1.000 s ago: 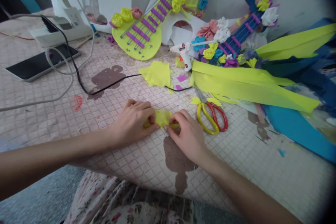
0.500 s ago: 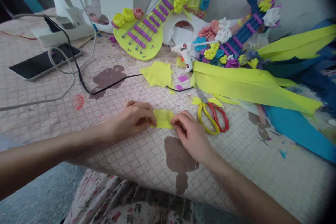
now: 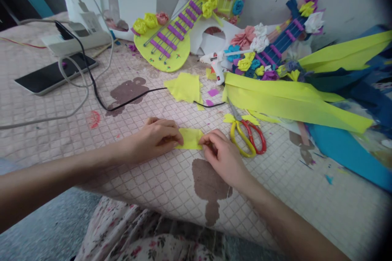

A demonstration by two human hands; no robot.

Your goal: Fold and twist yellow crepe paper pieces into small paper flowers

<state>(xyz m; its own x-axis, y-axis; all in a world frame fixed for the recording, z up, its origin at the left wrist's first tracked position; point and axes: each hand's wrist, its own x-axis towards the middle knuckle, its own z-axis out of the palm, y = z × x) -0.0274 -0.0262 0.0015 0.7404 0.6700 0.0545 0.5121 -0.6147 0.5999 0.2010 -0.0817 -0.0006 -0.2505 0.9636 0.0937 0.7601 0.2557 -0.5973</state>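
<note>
A small yellow piece of crepe paper (image 3: 190,138) lies on the patterned tablecloth between my two hands. My left hand (image 3: 162,135) pinches its left end, fingers curled and pressed together. At the other end, the bent fingers of my right hand (image 3: 216,149) close on the paper's right edge. Just right of that hand rest scissors with one yellow and one red handle (image 3: 248,138). Beyond the hands is a stack of yellow paper pieces (image 3: 184,86), with a black cord passing by it.
A white glue gun (image 3: 217,67) stands behind long yellow paper strips (image 3: 290,98). Paper-flower-decorated guitar shapes, one yellow (image 3: 165,47) and one blue (image 3: 281,43), lean at the back. A phone (image 3: 56,73), cables and a power strip (image 3: 76,38) occupy the left. Blue paper (image 3: 346,151) lies right.
Both hands stay almost where they were, holding the yellow paper by its ends. The right end of the paper looks slightly more raised or folded. The camera view has shifted slightly.
</note>
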